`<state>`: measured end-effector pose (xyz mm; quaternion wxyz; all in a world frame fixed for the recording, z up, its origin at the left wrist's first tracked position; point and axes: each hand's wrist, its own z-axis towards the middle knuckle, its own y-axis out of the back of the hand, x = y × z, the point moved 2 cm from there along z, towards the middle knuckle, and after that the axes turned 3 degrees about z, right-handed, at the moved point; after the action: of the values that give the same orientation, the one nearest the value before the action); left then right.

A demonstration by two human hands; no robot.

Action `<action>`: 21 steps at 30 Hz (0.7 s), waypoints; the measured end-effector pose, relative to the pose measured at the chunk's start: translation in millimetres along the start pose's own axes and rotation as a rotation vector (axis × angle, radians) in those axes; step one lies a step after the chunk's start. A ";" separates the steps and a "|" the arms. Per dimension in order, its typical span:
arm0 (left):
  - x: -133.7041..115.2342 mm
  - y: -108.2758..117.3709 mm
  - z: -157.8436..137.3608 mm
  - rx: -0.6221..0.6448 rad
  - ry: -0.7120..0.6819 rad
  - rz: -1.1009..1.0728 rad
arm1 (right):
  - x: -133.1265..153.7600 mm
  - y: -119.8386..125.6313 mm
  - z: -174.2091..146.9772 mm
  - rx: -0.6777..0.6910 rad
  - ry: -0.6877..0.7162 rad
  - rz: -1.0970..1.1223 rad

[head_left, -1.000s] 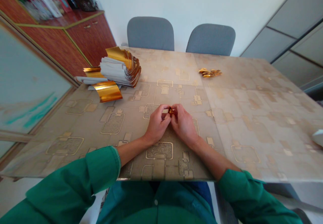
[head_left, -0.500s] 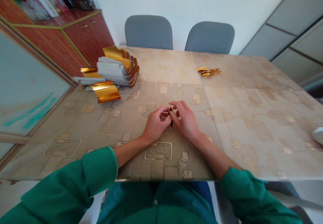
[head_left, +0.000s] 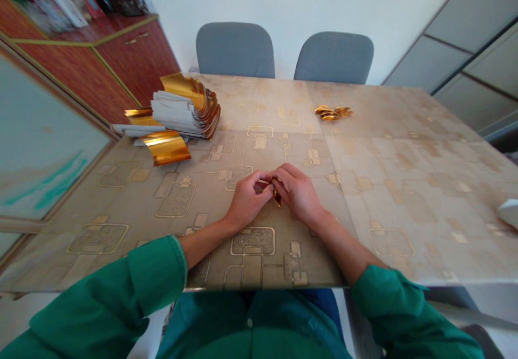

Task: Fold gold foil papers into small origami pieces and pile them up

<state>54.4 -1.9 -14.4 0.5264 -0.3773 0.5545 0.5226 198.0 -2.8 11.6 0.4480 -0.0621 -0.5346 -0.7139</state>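
Note:
My left hand (head_left: 245, 201) and my right hand (head_left: 298, 191) meet at the middle of the table, near its front edge. Between their fingertips they pinch a small folded piece of gold foil paper (head_left: 276, 195), mostly hidden by the fingers. Both wrists rest on the patterned table cover (head_left: 384, 186). Green sleeves cover my forearms up to the table edge.
A stack of gold-and-white foil sheets (head_left: 186, 108) lies at the far left, with one curled gold sheet (head_left: 165, 147) in front of it. A few small folded gold pieces (head_left: 333, 113) lie at the far centre. Two grey chairs (head_left: 234, 50) stand behind the table. A wooden cabinet (head_left: 121, 51) stands left.
My right fingers, spread half a second ago, have closed again over the foil piece. The piece has turned between my fingertips. Both hands stay in the same spot.

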 end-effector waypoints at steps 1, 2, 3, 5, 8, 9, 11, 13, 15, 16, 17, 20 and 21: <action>0.4 0.1 0.1 0.003 0.011 -0.018 | -0.4 -0.3 -0.2 0.002 0.013 -0.023; 0.6 0.2 0.2 0.006 0.022 -0.035 | -0.6 -0.4 -0.4 0.003 0.025 -0.044; 0.7 0.2 0.3 0.009 0.031 -0.050 | -0.6 -0.3 -0.5 0.001 0.032 -0.055; 0.4 -0.1 0.2 0.021 0.041 -0.063 | -0.5 0.4 -0.4 -0.003 0.026 -0.029; -0.5 -0.1 0.0 0.029 0.044 -0.068 | -0.5 1.5 0.3 0.015 0.016 0.053; -0.8 0.1 0.0 0.028 0.043 -0.065 | -0.5 1.5 0.6 0.022 0.023 0.067; -1.1 0.7 0.2 0.027 0.035 -0.050 | -1.1 1.0 1.2 0.023 0.029 0.069; -1.2 1.0 0.4 0.040 0.024 -0.023 | -2.2 0.3 1.8 0.010 0.006 0.060; -1.2 1.2 0.9 0.057 0.018 -0.011 | -3.1 0.3 2.3 -0.004 -0.022 0.077; -1.2 1.5 1.2 0.063 0.021 -0.019 | -3.3 1.0 2.4 -0.011 -0.033 0.100; -1.3 2.1 1.6 0.065 0.029 -0.039 | -3.6 2.4 2.3 -0.022 -0.042 0.128; -2.3 5.9 3.3 0.044 0.089 -0.152 | -4.6 10.5 0.9 -0.050 -0.042 0.185; -2.8 7.9 3.9 0.029 0.113 -0.190 | -4.9 13.7 0.1 -0.047 -0.023 0.185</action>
<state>48.0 2.9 -9.8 0.5468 -0.4492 0.5527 0.4402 210.5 -0.2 18.6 0.5044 -0.1301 -0.5147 -0.6810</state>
